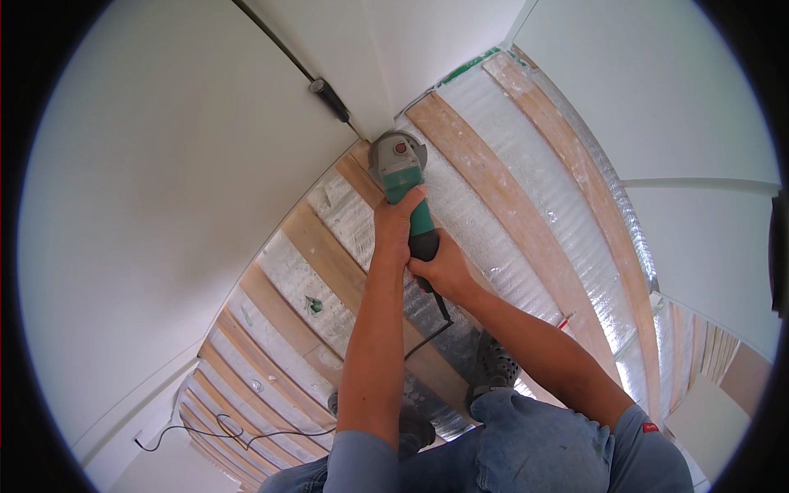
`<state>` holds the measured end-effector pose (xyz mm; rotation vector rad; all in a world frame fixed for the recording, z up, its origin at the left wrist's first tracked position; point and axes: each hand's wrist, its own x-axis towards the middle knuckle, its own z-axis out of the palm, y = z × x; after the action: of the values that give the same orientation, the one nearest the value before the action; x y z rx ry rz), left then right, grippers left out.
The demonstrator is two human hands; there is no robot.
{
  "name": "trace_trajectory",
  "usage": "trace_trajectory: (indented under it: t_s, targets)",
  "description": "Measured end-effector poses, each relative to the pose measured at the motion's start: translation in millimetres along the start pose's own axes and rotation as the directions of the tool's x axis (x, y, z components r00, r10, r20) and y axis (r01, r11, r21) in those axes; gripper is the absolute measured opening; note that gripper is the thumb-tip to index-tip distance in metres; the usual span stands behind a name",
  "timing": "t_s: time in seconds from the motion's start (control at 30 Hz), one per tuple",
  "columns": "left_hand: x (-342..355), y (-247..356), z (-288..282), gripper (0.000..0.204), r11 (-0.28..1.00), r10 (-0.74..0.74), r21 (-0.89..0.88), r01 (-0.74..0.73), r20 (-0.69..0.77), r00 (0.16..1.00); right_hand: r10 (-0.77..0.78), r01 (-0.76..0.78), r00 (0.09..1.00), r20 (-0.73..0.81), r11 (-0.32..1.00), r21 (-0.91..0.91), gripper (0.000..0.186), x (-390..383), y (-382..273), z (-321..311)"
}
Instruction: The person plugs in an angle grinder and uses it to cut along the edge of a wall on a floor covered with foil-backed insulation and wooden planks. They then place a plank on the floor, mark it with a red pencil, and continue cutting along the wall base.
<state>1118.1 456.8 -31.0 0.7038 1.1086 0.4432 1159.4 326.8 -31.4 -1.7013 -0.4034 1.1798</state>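
Observation:
An angle grinder [421, 212] with a green body, grey metal head and black rear grip is in both my hands. My left hand [396, 220] wraps round the green body just behind the head. My right hand [445, 267] grips the black rear end, where the power cord [445, 311] comes out. The grinder's head lies over the end of a wooden batten [358, 172], close to the foot of the white wall [189, 156] at the corner. Its disc is mostly hidden under the head and guard, so contact with the wood cannot be made out.
Several wooden battens [509, 185] run across silver foil sheeting [468, 168] on the floor. A dark rod with a thicker black sleeve [330, 100] reaches the corner. The cable [246, 433] trails to the left. A red-and-white stick-like item [566, 320] lies right of my shoes [496, 361].

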Motion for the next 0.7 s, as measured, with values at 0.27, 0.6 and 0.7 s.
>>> trace_trajectory:
  t_s: [0.27, 0.6, 0.7]
  targets:
    - [0.5, 0.3, 0.2, 0.048, 1.000, 0.019, 0.002, -0.019, 0.004, 1.000, 0.082, -0.082, 0.997, -0.010, 0.997, -0.004, 0.056, 0.9, 3.6, 0.1]
    - [1.7, 1.1, 1.6, 0.051, 1.000, 0.002, 0.023, -0.002, 0.007, 1.000, 0.065, -0.065, 0.998, -0.020, 0.998, -0.007, 0.056, 2.4, 6.6, -1.1]
    - [1.8, 1.4, 3.4, 0.052, 0.999, 0.000, 0.037, 0.000, 0.000, 1.000, 0.036, -0.037, 0.999, -0.034, 0.999, -0.016, 0.057, 3.7, 10.1, -1.7]
